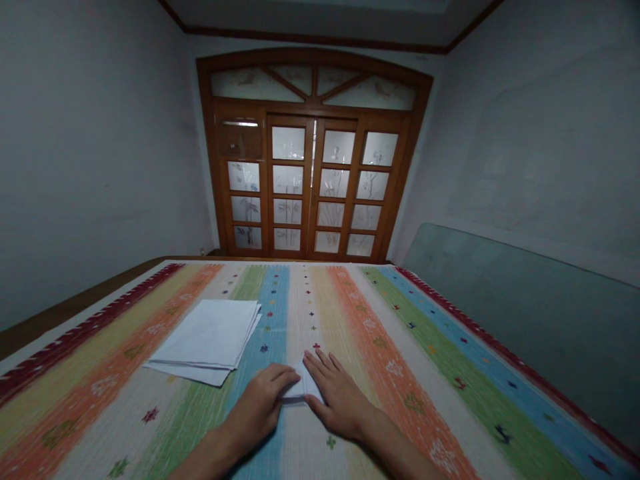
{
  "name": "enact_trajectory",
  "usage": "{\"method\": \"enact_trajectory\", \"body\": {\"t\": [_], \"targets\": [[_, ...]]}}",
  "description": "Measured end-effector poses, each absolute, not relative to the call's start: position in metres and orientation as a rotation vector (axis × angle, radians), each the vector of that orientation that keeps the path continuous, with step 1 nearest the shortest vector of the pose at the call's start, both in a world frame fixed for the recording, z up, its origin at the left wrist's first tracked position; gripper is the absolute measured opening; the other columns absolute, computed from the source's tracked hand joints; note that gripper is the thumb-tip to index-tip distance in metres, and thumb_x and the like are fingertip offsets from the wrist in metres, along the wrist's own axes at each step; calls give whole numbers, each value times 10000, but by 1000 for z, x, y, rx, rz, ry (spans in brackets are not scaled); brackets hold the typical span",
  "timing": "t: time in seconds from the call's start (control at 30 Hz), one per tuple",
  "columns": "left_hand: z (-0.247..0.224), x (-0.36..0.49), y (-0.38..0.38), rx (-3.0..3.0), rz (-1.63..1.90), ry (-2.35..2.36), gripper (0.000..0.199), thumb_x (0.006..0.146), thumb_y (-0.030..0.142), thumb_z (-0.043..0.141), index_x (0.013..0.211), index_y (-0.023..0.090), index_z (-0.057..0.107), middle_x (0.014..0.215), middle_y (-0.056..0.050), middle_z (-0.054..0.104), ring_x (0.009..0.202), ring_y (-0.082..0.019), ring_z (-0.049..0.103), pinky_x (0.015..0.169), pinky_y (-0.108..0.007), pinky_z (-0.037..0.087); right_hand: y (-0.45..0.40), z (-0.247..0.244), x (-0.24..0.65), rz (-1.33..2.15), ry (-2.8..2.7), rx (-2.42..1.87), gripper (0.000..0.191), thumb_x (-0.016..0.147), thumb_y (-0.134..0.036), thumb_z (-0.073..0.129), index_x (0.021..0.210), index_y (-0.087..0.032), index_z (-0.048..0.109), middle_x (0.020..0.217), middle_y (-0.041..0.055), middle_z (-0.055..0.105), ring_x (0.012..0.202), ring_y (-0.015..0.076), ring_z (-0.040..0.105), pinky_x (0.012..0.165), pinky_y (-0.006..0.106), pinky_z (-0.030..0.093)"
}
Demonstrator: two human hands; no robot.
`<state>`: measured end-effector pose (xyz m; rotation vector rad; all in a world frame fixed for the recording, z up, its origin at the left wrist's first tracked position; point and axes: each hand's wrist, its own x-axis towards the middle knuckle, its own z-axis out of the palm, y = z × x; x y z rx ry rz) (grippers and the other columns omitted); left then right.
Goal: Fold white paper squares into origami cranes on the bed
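1. Left-hand fingers (283,377) lie together and right-hand fingers (320,367) slightly apart, both flat on a folded white paper (303,387) between them.
2. It looks light and crisp; best taken by its edges.
3. A stack of white paper sheets (205,333) lies at ten o'clock on the striped woven cover (425,413).

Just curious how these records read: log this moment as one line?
left hand: on folded white paper | right hand: on it too | beside: stack of white paper sheets | under: striped multicoloured woven cloth

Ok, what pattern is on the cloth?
The cloth has long multicoloured stripes with small motifs, shown in the head view.
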<state>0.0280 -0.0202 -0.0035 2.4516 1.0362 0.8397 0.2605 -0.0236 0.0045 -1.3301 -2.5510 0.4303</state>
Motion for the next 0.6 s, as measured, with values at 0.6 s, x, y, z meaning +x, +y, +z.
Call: {"method": "enact_trajectory", "body": {"t": [0.6], "targets": [[5,26,-14,2084,1067,1250,357,892,205,474,1190,196,672,1146,-119,752,1049,-286,702,949,-418,534,-24,10,261,525,-2453,-1307,724,931,-474,605,1542,-159,375,1619,163,313,1512,348,241,1231,588,180]]}}
